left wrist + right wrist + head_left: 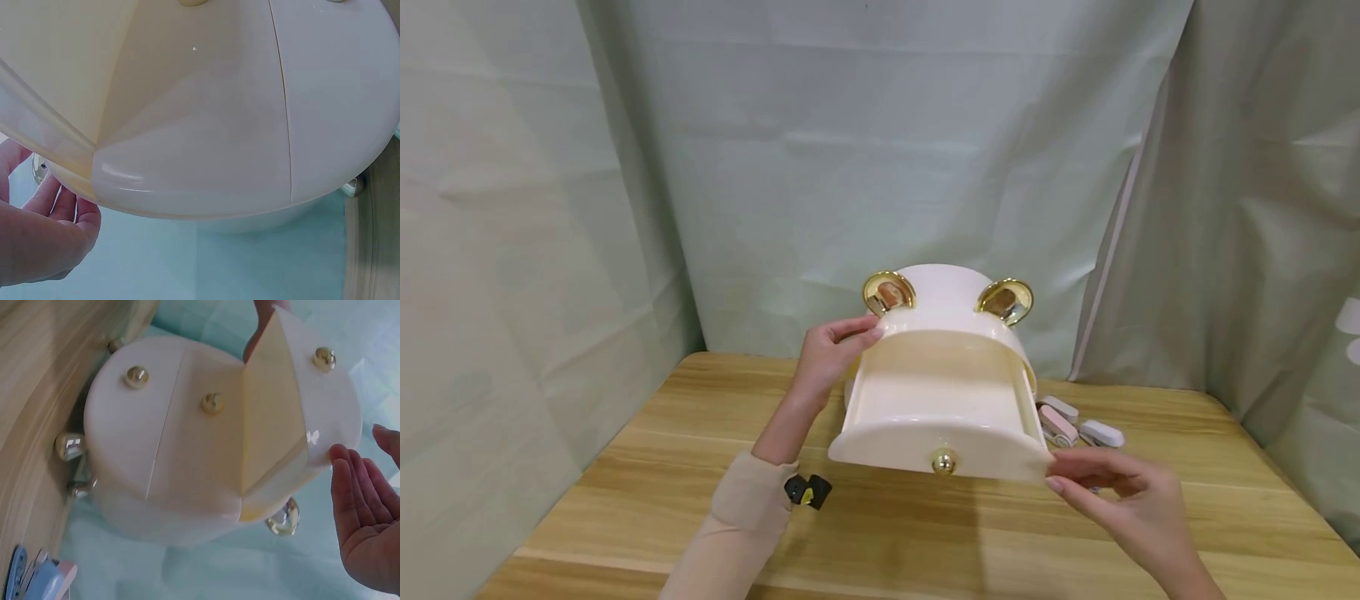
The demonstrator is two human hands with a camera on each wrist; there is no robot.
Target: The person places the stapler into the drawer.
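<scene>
backdrop: pale green cloth (880, 150) hangs behind and to both sides of you.
surface: wooden table (925, 542) with light grain, running out to the cloth.
box: cream storage box (943, 367) with two gold ears on top stands near the back middle of the table; gold feet show under it in the right wrist view.
drawer: its top drawer (940, 417) is pulled well out toward you, with a gold knob (943, 461) on the front.
your left hand: left hand (831, 354) rests against the box's upper left edge just under the left ear, fingers bent lightly over the rim; whether it truly grips, you cannot tell.
your right hand: right hand (1131, 492) is open, fingers straight, its fingertips (1054, 483) at the drawer's front right corner, holding nothing.
beside the box: a few small staplers (1078, 427), white and pink, lie just right of the box.
near your left sleeve: small black clip (808, 491) lies on the table.
</scene>
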